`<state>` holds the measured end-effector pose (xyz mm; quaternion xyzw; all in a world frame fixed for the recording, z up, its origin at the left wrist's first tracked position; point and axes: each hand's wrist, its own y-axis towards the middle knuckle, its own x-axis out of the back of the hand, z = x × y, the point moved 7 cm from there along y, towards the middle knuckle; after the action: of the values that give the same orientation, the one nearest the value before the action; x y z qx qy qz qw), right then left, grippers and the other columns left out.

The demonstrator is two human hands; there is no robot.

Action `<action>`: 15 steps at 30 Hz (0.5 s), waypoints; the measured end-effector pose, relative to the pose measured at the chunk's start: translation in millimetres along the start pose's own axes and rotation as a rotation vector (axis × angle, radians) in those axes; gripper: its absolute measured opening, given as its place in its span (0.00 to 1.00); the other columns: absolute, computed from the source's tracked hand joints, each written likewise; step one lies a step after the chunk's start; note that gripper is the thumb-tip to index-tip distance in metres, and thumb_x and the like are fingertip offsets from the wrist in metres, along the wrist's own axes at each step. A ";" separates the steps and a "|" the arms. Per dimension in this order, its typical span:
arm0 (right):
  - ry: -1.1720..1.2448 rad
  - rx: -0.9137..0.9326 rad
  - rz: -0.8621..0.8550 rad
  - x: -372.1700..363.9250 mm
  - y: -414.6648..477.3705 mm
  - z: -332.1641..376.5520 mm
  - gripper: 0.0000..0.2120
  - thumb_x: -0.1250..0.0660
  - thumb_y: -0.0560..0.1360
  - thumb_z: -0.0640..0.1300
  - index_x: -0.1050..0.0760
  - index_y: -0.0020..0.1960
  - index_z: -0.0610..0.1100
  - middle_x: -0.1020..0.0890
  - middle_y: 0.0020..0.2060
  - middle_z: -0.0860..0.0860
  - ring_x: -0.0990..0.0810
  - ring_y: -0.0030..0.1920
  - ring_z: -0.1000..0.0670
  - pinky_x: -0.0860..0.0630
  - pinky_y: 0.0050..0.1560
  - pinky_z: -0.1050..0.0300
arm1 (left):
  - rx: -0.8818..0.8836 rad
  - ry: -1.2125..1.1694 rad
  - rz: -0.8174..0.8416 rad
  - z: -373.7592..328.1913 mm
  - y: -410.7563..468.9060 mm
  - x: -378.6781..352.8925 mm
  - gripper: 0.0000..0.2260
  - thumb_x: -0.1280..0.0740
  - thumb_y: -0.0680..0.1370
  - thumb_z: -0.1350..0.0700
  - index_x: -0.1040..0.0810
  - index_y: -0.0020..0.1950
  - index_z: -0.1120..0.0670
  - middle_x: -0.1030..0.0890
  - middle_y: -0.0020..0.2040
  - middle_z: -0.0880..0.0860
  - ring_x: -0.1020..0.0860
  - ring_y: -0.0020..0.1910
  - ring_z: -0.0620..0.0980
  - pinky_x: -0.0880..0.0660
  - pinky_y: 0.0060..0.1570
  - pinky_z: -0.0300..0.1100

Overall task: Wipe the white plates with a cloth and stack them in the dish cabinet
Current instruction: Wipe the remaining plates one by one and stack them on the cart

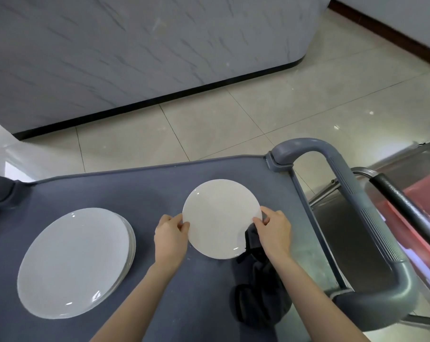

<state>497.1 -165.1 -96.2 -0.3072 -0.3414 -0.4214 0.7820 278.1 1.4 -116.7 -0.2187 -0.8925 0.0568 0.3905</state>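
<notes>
Far left on the grey worktop (pixel 135 188) we see a stack of white plates (pixel 73 262), lying flat and well apart from our hands. Centre: our left hand (pixel 170 233) has its grip clamped on the left rim of one white plate (pixel 221 218), thumb on top, and our right hand (pixel 274 230) pinches the right rim the same way, so the plate sits between both hands over the worktop. A dark cloth (pixel 260 292) is bunched under the right hand against the plate's lower edge and trails down toward us; the cart handle (pixel 371 218) is further right.
</notes>
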 end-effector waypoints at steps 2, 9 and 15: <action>0.039 -0.018 -0.016 4.3 -5.6 2.7 0.21 0.32 0.78 0.45 0.28 0.70 0.48 0.25 0.46 0.47 0.28 0.42 0.49 0.33 0.43 0.56 | -0.026 0.006 0.041 -0.1 -1.8 1.3 0.07 0.36 0.81 0.58 0.18 0.50 0.57 0.26 0.47 0.54 0.25 0.42 0.53 0.32 0.39 0.37; 0.175 0.180 0.049 6.6 -48.7 51.7 0.08 0.30 0.76 0.44 0.20 0.55 0.50 0.25 0.43 0.51 0.25 0.40 0.56 0.33 0.42 0.68 | -0.057 -0.187 -0.052 17.9 -23.0 57.8 0.13 0.33 0.81 0.57 0.20 0.65 0.50 0.19 0.47 0.49 0.19 0.40 0.43 0.27 0.43 0.36; 0.227 0.368 0.342 -50.0 -100.9 125.9 0.09 0.27 0.73 0.43 0.20 0.53 0.51 0.21 0.41 0.52 0.24 0.41 0.58 0.32 0.44 0.73 | -0.014 -0.361 -0.292 61.3 -48.5 140.9 0.08 0.34 0.81 0.60 0.18 0.54 0.48 0.16 0.42 0.49 0.19 0.39 0.43 0.23 0.46 0.43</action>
<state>354.2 -92.0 -43.6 -0.1637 -0.2654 -0.2458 0.9178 132.7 23.4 -51.0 -0.0763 -0.9704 0.0318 0.2269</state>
